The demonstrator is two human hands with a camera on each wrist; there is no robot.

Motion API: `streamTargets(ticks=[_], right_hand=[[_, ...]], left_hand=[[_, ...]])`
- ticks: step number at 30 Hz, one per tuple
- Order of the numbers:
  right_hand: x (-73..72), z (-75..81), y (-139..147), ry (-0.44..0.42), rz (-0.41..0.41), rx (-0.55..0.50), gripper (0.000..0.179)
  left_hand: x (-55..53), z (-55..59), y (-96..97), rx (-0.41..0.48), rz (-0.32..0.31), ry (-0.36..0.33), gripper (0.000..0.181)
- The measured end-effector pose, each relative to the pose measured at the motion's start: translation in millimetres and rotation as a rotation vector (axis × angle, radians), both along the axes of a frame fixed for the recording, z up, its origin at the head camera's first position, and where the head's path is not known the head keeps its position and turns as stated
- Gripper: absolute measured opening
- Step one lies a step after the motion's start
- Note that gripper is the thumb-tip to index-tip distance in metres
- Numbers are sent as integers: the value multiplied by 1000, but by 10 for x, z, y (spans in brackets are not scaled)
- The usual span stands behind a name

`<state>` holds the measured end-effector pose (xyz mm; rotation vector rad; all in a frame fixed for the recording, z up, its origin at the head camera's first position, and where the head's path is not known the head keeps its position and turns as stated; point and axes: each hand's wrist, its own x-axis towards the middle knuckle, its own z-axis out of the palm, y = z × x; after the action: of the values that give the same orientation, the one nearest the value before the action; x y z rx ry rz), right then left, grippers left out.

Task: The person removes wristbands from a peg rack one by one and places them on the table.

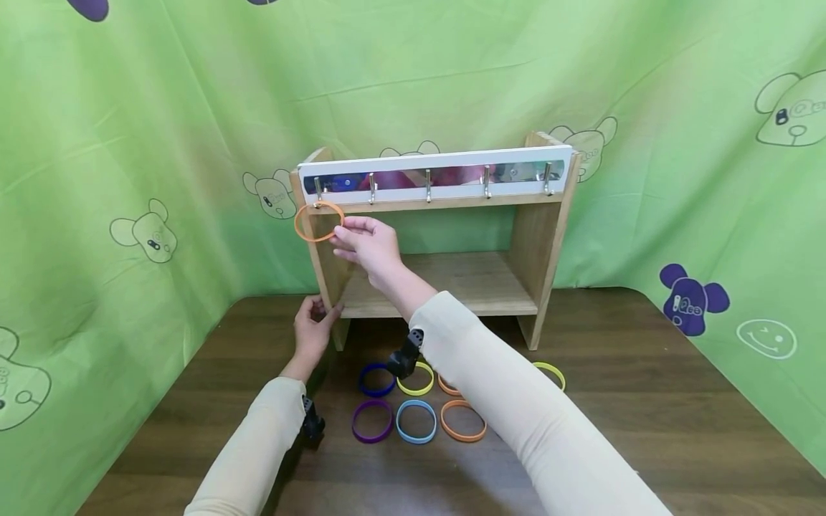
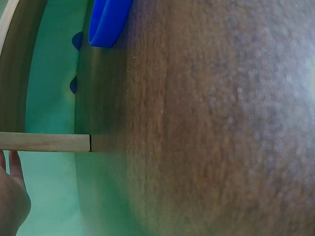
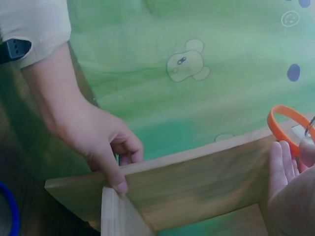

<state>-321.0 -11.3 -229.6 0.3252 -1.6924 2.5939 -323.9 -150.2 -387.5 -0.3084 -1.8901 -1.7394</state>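
Note:
My right hand (image 1: 374, 247) pinches an orange silicone wristband (image 1: 316, 239) between thumb and fingers, up at the left end of a wooden shelf (image 1: 445, 276). The wristband overlaps the tip of the leftmost metal hook (image 1: 318, 188) in the head view; in the right wrist view, the hook shows within the loop. Lower down, my left hand (image 1: 312, 331) grips the shelf's left side panel, its thumb on the front edge, fingers behind. From the right wrist side, this left hand (image 3: 93, 130) shows curled over the panel edge (image 3: 197, 156).
Several wristbands lie on the brown table (image 1: 645, 401) before the shelf: dark blue (image 1: 377, 393), purple (image 1: 372, 439), light blue (image 1: 416, 440), yellow and orange. Another yellow wristband (image 1: 563, 380) lies right of my right sleeve. A white hook strip (image 1: 400, 194) spans the shelf top; green cloth (image 1: 193, 93) hangs behind.

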Motion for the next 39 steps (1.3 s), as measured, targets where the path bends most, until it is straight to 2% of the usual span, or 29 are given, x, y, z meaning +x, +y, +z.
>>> streamTargets(ticks=[12, 20, 29, 39], right_hand=[[154, 130, 55, -2, 46, -87, 24], [292, 179, 245, 19, 74, -94, 28], [424, 100, 669, 33, 48, -39, 14], [613, -122, 1126, 17, 48, 75, 18]], left_hand=[[3, -15, -4, 1, 4, -2, 25], [-13, -18, 4, 14, -6, 15, 25], [-19, -10, 57, 5, 15, 20, 25], [-14, -26, 88, 15, 25, -5, 25]])
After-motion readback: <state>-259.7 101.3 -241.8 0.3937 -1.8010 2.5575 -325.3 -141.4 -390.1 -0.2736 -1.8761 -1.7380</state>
